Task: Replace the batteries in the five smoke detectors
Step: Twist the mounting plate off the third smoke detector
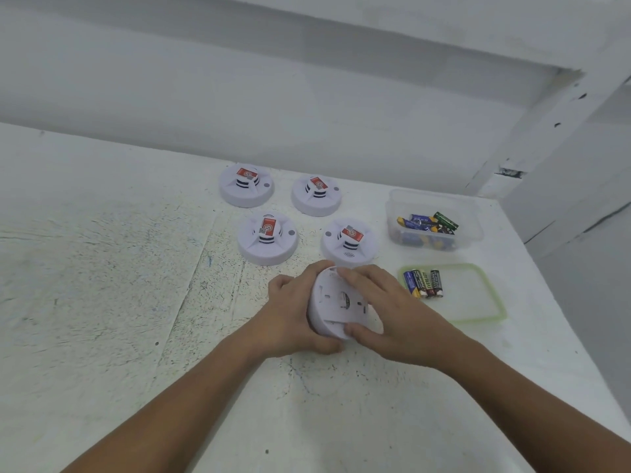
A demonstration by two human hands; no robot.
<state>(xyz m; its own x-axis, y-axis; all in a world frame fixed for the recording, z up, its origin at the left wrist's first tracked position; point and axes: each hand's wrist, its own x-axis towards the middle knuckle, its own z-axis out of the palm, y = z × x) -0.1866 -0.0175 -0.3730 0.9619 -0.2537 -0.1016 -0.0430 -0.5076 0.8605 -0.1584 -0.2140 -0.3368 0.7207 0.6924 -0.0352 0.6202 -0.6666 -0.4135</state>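
I hold a white smoke detector (336,302) tilted on edge, its back plate facing me. My left hand (293,319) grips its left rim from behind. My right hand (382,312) lies over the back plate, fingers curled round the top edge and thumb on the lower rim. Several more white detectors with red labels sit face up behind it: back left (246,186), back right (316,196), front left (268,238), front right (348,242). Several batteries (423,283) lie on a green-rimmed lid (478,302).
A clear plastic tub (433,199) holding several more batteries (426,223) stands at the right behind the lid. The white worktable (102,285) is scuffed and meets a white wall behind. The table's right edge runs close past the lid.
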